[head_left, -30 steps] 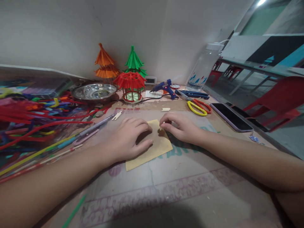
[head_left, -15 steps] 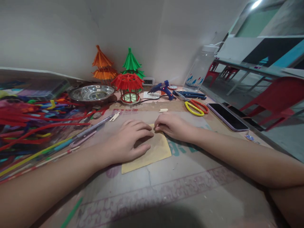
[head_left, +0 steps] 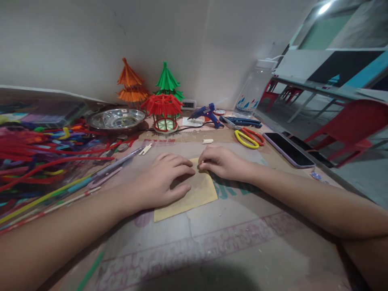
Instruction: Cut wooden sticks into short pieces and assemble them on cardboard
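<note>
A yellow sheet [head_left: 188, 204], perhaps paper or sandpaper, lies flat on the cardboard-covered table. My left hand [head_left: 168, 178] rests on its left side with the fingers stretched out, palm down. At the sheet's far right edge is my right hand [head_left: 221, 161], thumb and fingertips pinched together low over the surface. Whatever it pinches is hidden by the fingers or too small to name. Short pale wooden sticks [head_left: 207, 141] lie just beyond my right hand, and more short sticks [head_left: 145, 149] lie beyond my left.
Coloured pipe cleaners [head_left: 45, 153] heap at the left, beside a metal bowl [head_left: 118, 120]. A red-roofed model pavilion [head_left: 165, 111], a blue glue gun [head_left: 207, 114], scissors [head_left: 248, 138], a phone [head_left: 289, 149] and a clear bottle [head_left: 254, 89] stand or lie along the back and right.
Both hands keep almost the same place on the yellow sheet; my right hand's pinched fingertips have shifted very slightly. The whole view has drifted a little.
</note>
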`<state>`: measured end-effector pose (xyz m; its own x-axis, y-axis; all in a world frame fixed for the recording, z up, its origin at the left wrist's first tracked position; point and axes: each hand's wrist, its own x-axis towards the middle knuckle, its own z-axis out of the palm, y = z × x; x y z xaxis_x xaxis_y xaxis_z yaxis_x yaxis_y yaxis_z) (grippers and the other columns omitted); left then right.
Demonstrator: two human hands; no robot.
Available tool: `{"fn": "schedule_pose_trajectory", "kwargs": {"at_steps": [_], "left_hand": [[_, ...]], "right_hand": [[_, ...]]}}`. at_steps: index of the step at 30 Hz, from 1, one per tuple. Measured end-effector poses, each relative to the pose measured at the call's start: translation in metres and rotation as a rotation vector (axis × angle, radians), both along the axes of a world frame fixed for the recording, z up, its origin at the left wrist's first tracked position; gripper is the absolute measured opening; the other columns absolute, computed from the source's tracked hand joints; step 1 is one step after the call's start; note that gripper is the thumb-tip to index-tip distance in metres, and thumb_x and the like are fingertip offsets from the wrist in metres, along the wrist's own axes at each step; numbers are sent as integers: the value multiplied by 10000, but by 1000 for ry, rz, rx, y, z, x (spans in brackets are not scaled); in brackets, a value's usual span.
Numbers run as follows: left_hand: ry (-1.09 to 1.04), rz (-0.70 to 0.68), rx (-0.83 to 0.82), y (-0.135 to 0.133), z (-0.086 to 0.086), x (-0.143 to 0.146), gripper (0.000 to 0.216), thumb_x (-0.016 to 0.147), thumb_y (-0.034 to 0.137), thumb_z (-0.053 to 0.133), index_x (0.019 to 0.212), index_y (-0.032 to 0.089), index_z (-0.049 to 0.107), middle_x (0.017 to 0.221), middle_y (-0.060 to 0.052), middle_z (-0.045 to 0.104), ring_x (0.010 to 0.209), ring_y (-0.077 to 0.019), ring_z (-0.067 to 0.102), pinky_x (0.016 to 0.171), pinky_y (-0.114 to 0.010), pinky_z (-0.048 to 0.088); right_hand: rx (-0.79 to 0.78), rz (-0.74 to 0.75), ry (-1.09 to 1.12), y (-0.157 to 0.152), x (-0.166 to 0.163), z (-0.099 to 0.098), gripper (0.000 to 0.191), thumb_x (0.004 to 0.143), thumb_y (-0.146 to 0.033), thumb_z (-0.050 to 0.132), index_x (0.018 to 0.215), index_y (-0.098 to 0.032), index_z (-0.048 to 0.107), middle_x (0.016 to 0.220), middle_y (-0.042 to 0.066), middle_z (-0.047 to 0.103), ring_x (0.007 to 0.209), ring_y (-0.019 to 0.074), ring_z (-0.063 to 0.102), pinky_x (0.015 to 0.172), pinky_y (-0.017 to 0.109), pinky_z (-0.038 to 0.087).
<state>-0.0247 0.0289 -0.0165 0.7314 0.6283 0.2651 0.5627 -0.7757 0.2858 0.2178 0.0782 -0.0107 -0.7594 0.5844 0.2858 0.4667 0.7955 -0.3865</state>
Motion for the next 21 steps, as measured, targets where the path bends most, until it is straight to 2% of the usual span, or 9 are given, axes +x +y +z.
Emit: {"fn": "schedule_pose_trajectory", "kwargs": {"at_steps": [3,7,11,16,19,21], "left_hand": [[8,-1,-14,-1,1,0,325,939,363,586,1216,220,676,1285,-80,665,1221,-277,576,1073,-470,389],[4,13,-23,-2,3,0,320,936,365,585,1201,212,681,1283,-83,665,1221,-278,575,1074,-470,390],[2,0,-33,-2,2,0,321,934,362,585,1202,213,680,1274,-83,669,1223,-279,572,1076,-470,391],[5,9,-22,-1,1,-1,320,942,369,578,1204,216,679,1288,-89,662,1234,-282,565,1082,-477,386],[3,-2,-22,-1,1,-1,323,935,358,582,1207,211,676,1270,-87,669,1221,-278,571,1073,-474,393],[3,4,-25,-1,1,0,322,930,357,588,1202,210,678,1269,-84,668,1213,-278,575,1071,-476,394]], "right_hand": [[-31,20,34,-2,1,-1,111,947,-212,610,887,-184,699,831,46,695,816,176,605,763,290,444],[23,-33,10,-1,0,-2,105,931,-197,621,857,-180,693,801,47,696,792,181,591,752,300,433],[-16,19,34,-3,2,-2,122,947,-214,602,881,-178,697,822,52,687,806,179,600,748,292,451],[55,-25,-2,-4,2,-1,119,936,-209,615,851,-178,693,795,53,674,789,186,589,754,311,441],[13,37,19,-3,1,-1,115,948,-216,608,893,-177,701,817,55,678,811,183,601,753,298,449],[54,52,18,-2,1,-1,113,944,-211,615,883,-176,703,805,54,681,808,186,598,773,312,444]]}}
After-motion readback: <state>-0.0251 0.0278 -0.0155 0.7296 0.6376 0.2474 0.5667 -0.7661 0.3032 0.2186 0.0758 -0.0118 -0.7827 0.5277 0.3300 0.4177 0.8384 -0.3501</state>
